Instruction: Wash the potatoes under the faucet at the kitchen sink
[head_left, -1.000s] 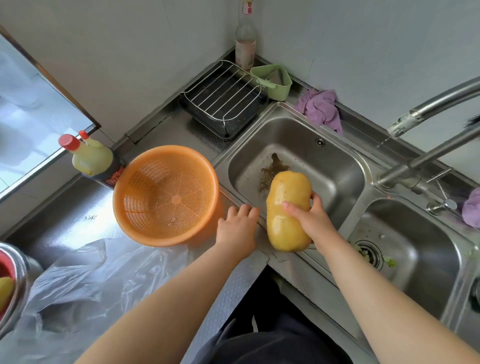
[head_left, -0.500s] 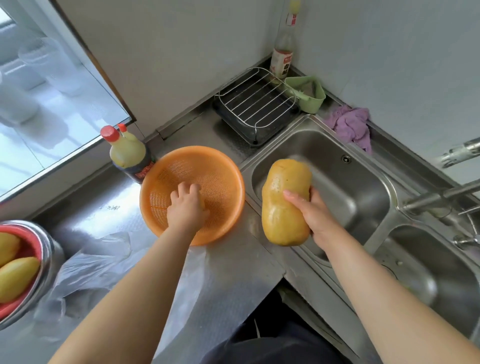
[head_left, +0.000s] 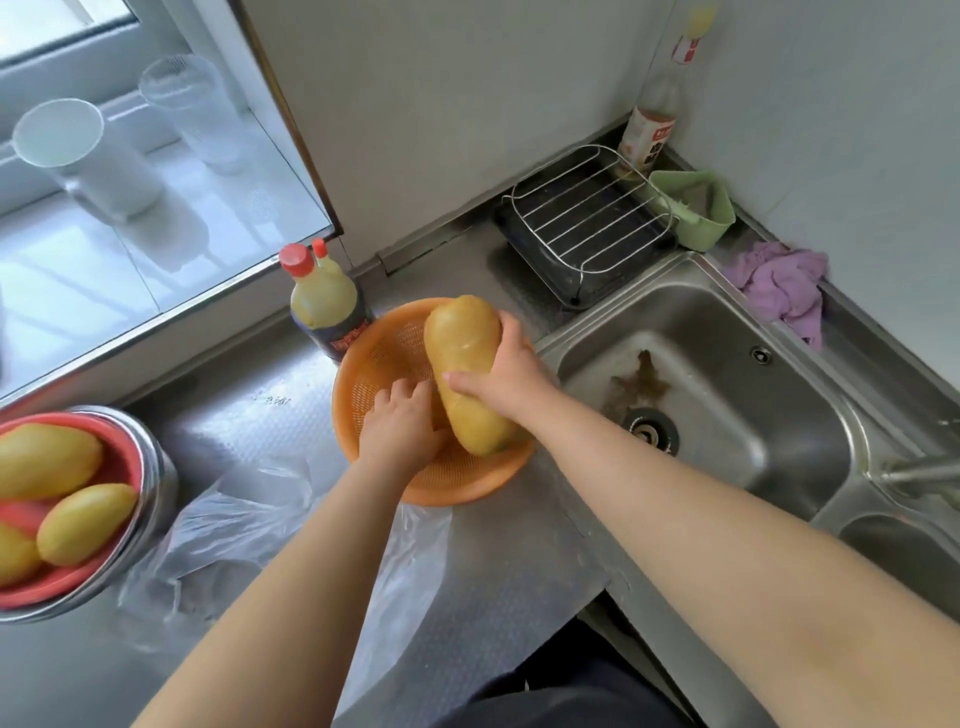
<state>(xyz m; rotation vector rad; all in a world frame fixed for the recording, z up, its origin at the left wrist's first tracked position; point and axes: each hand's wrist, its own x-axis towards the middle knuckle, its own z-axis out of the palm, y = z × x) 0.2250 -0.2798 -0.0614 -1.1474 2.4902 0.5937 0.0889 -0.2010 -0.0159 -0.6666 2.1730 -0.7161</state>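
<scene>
While right hand (head_left: 506, 376) grips it mid-length over orange colander (head_left: 395, 358), potato (head_left: 467, 374): large, firm, likely heavy, wet-slippery. Left hand (head_left: 400, 428) steadies colander, fingers curled.

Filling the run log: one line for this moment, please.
right hand: holds potato over orange colander | left hand: in colander

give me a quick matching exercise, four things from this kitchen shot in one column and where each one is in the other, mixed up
Things:
1. big potato
2. purple cloth
3. red bowl
4. green caddy

Places:
A. far left, holding more potatoes
B. held by the right hand over the orange colander
C. back corner, beside the wire rack
D. on the ledge behind the sink

Pairs: 1-B, 2-D, 3-A, 4-C
</scene>
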